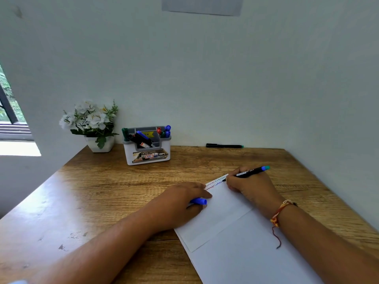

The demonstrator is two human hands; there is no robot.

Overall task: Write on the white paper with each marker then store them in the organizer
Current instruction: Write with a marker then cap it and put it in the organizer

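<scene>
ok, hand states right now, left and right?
Left hand: holding the blue cap, resting on the white paper.
Right hand: holding the black marker, tip on the paper.

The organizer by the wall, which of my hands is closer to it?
Left. The left hand rests at the edge of the paper, in front of the organizer and slightly right; the right hand writes farther right.

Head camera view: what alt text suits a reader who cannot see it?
A person's right hand writes with a black marker on white paper on a wooden table, while the left hand holds a blue cap. An organizer holding markers stands behind.
</scene>
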